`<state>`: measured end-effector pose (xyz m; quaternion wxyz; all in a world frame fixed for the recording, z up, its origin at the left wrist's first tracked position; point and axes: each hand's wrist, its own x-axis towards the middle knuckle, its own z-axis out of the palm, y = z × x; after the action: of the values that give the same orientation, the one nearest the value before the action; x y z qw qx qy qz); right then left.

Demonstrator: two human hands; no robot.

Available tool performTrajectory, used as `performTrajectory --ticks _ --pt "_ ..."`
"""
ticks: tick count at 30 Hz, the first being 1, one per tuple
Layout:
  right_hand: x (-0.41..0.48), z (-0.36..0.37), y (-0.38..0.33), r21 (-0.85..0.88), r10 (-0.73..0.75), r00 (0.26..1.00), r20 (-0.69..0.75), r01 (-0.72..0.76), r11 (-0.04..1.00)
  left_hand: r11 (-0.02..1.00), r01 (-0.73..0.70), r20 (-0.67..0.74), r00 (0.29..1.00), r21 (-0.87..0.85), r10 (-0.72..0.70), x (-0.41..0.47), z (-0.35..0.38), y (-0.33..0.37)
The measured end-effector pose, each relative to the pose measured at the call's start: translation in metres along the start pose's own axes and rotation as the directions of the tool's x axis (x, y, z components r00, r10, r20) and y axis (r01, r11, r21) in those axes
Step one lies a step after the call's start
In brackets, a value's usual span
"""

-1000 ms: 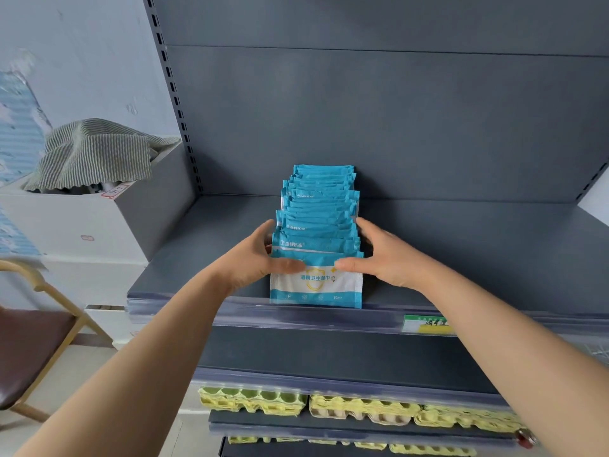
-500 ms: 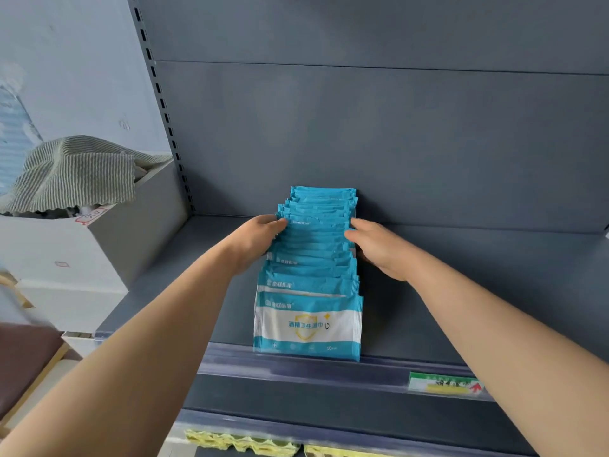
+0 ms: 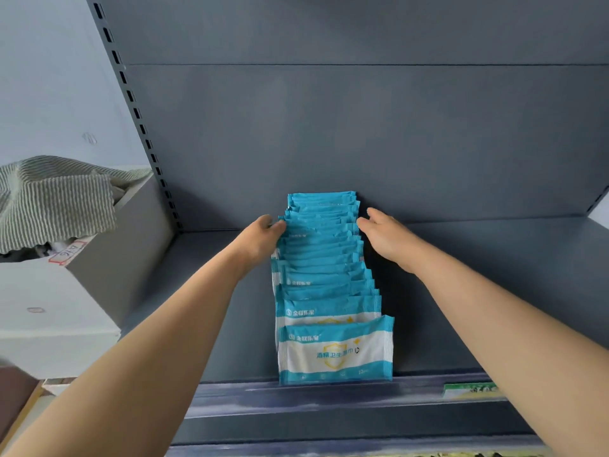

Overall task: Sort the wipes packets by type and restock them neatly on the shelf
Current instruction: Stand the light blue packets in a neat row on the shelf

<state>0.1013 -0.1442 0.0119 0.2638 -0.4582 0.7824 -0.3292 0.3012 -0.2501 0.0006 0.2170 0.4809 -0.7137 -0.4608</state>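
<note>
- Grey shelf [image 3: 461, 291], centre: row of blue wipes packets [image 3: 324, 275].
- Left hand [image 3: 260, 239], right hand [image 3: 385, 239]: fingers relaxed, touching row sides.
- White box [image 3: 99, 275], upper left: striped cloth [image 3: 56, 196] inside.

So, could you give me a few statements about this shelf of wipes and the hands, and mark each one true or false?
1. The wipes packets stand in a single row on the shelf, running from its front edge toward the back. True.
2. Both hands are lifting the front packet. False: the left hand and right hand touch the sides of the row near its far end, and nothing touches the front packet.
3. A striped cloth lies over a box left of the shelf. True.
4. The packets are red. False: they are blue and white.
</note>
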Motion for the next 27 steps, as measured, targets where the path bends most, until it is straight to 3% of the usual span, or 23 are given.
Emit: performTrajectory --ticks 3,6,13,15,17,19,21,23,27 --pt "0.013 0.009 -0.007 0.265 0.033 0.995 0.098 -0.058 0.962 0.981 0.053 0.073 0.997 -0.187 -0.040 0.019 0.004 0.000" --pt "0.038 0.017 0.003 0.407 0.047 0.984 0.172 -0.115 0.906 0.916 0.140 0.113 0.988 -0.376 -0.105 0.028 0.010 0.003" --pt "0.042 0.029 -0.013 0.476 -0.012 0.974 0.227 -0.101 0.874 0.790 0.182 0.226 0.972 -0.586 -0.056 0.029 0.014 0.008" --pt "0.042 0.027 -0.012 0.452 -0.001 0.980 0.197 -0.090 0.887 0.824 0.168 0.248 0.968 -0.541 -0.034 0.027 0.010 0.007" --pt "0.036 0.021 -0.010 0.310 0.036 0.994 0.102 -0.066 0.948 0.938 0.095 0.200 0.979 -0.333 -0.029 0.020 0.005 0.004" --pt "0.022 0.010 -0.009 0.132 0.060 0.998 -0.027 -0.056 0.990 0.998 0.037 0.038 0.999 -0.047 -0.035 0.009 -0.007 -0.003" --pt "0.005 0.000 -0.005 0.012 0.034 0.995 -0.089 -0.033 0.999 1.000 0.016 -0.078 0.997 0.007 -0.016 -0.004 -0.021 -0.014" --pt "-0.012 -0.007 -0.004 0.010 -0.002 0.998 -0.058 0.002 1.000 0.999 0.018 -0.022 1.000 -0.043 -0.019 -0.021 -0.029 -0.024" --pt "-0.034 -0.008 -0.003 0.103 0.000 0.999 0.051 -0.005 0.995 0.999 -0.008 0.118 0.993 0.048 0.002 -0.042 -0.024 -0.033"
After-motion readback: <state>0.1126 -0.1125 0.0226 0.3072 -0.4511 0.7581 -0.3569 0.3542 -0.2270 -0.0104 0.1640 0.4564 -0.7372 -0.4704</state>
